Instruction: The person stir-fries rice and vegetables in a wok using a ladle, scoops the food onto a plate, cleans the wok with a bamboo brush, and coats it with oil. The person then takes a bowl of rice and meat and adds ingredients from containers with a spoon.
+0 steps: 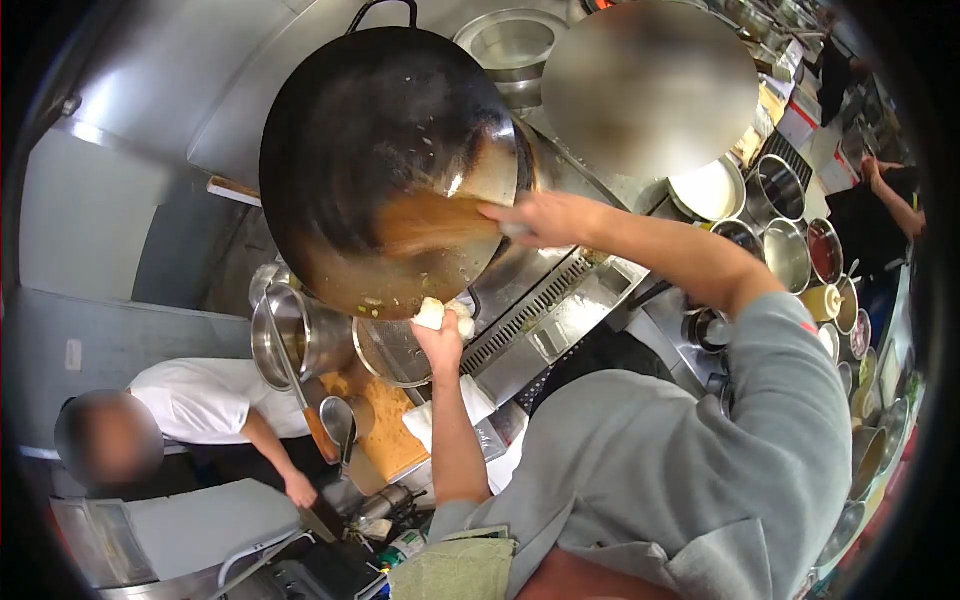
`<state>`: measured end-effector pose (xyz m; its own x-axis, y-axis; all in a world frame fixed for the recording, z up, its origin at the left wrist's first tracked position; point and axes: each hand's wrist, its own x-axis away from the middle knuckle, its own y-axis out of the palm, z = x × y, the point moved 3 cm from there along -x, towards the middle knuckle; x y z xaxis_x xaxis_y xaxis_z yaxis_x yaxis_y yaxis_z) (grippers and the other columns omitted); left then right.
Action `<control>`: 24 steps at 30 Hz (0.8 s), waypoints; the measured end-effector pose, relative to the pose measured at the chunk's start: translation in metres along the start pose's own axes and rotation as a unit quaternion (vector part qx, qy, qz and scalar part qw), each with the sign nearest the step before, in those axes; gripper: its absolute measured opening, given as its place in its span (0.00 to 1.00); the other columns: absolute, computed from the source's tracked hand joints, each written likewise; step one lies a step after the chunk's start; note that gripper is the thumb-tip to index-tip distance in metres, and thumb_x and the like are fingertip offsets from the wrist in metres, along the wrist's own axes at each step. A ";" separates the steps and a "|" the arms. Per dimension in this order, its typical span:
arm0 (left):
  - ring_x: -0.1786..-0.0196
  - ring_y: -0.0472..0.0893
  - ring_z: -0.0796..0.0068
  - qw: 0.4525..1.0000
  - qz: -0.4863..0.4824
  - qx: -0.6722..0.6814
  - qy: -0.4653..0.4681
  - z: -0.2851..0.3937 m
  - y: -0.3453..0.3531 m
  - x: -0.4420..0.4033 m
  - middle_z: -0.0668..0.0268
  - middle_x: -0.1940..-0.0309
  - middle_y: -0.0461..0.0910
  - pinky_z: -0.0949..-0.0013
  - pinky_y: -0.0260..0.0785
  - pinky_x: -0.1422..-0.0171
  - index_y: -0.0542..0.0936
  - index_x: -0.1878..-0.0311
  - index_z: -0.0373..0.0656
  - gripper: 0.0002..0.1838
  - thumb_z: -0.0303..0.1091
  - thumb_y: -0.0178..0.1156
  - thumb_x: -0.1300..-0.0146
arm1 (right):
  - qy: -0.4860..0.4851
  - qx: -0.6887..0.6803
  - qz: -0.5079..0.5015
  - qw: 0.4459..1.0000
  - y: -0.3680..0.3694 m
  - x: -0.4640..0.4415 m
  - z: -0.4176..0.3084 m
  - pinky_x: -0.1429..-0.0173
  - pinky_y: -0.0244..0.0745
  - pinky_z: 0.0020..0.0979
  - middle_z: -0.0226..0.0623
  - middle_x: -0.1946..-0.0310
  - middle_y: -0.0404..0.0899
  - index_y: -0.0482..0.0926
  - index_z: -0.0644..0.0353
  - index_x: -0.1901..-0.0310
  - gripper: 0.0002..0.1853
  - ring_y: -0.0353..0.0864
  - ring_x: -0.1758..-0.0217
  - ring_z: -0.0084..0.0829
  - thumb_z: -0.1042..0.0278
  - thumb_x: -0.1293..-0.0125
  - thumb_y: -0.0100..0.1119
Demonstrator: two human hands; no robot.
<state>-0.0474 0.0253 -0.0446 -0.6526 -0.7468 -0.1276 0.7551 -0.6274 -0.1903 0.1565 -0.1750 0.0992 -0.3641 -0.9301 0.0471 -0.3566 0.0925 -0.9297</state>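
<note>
The place is a commercial kitchen. A large blackened wok [350, 180] sits directly ahead of my hands, over a steel range [545, 325] with a slotted strip. Metal containers [787, 250] of ingredients line the area to the right of my hands. Sheet-metal wall panels [190, 60] stand beyond the wok.

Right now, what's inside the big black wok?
Small greenish scraps cling near the wok's lower edge in the picture, and a blurred brown tool in the right hand crosses its inside. Whatever the tool covers can't be seen.
</note>
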 end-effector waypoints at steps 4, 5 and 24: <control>0.56 0.77 0.66 0.998 0.038 0.050 0.025 0.013 0.008 0.008 0.56 0.55 0.73 0.66 0.70 0.49 0.63 0.46 0.30 0.25 0.16 0.55 0.49 | -0.017 0.178 -0.068 0.982 -0.019 0.047 0.031 0.52 0.77 0.40 0.48 0.65 0.79 0.62 0.43 0.32 0.34 0.80 0.59 0.47 0.62 0.42 0.59; 0.55 0.77 0.65 0.997 0.039 0.049 0.037 0.005 0.010 0.006 0.55 0.54 0.73 0.66 0.70 0.48 0.62 0.45 0.30 0.26 0.16 0.54 0.50 | 0.028 0.193 -0.077 0.978 -0.048 0.053 0.018 0.51 0.76 0.41 0.49 0.65 0.79 0.63 0.42 0.33 0.33 0.80 0.57 0.46 0.62 0.42 0.60; 0.57 0.78 0.58 0.977 0.145 -0.002 0.154 0.024 0.045 0.040 0.47 0.57 0.75 0.60 0.72 0.50 0.62 0.46 0.24 0.26 0.19 0.55 0.50 | 0.010 0.025 0.289 0.957 -0.092 0.034 0.039 0.49 0.76 0.40 0.49 0.56 0.76 0.67 0.41 0.36 0.28 0.79 0.55 0.48 0.61 0.40 0.57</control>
<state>-0.0377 -0.0385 -0.0347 -0.3992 -0.7913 -0.4632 0.9113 -0.3980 -0.1055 0.2101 -0.2291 0.1725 -0.5056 -0.7213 -0.4734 -0.0495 0.5720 -0.8188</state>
